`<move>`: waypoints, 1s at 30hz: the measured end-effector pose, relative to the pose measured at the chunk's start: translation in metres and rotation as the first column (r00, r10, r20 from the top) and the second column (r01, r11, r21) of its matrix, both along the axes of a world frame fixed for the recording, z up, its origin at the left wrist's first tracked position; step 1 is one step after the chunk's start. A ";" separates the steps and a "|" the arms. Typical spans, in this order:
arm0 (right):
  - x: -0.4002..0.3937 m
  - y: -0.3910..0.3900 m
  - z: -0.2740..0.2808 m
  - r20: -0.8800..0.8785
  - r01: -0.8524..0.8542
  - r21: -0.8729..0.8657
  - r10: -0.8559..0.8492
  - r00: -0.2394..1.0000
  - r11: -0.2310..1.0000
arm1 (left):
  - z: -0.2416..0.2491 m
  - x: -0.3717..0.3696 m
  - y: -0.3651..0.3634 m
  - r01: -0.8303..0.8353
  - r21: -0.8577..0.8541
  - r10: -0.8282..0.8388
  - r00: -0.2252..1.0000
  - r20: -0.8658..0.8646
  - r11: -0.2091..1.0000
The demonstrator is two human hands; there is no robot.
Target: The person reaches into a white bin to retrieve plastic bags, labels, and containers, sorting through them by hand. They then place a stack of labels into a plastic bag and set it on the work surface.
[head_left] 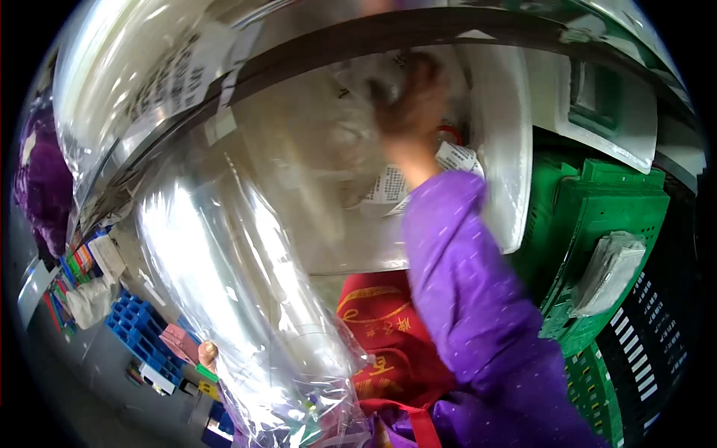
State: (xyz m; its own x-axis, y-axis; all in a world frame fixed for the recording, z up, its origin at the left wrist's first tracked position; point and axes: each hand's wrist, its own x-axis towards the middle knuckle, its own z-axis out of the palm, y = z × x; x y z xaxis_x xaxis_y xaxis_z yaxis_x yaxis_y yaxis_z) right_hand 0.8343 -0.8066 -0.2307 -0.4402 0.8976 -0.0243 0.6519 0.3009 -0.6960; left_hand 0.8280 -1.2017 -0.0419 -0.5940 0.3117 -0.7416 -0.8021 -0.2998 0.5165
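A long bundle in a shiny clear plastic bag [216, 254] stands tilted at my left front, its crumpled end towards me. Of my left hand [208, 353] only a fingertip or thumb shows, curled round the bundle's left edge; the rest is hidden behind the plastic. My right hand [411, 112], blurred by motion, reaches into a whitish bin [508, 157], fingers apart and nothing visible in them. Below the right hand, clear plastic bags with printed white labels [457, 158] lie in the bin. A small red ring-shaped item [449, 134] is beside the wrist.
Green plastic crates [597, 224] stand to the right, one bearing a folded whitish packet [611, 272]. Another clear-wrapped bundle [160, 71] is at the upper left, by a dark curved rim [328, 60]. Blue crates [142, 328] sit on the floor at the lower left.
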 end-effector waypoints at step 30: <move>0.027 0.020 0.079 -0.376 -0.120 -0.379 -0.034 0.926 0.918 | -0.037 0.012 0.027 0.105 0.141 -0.123 0.984 0.126 0.984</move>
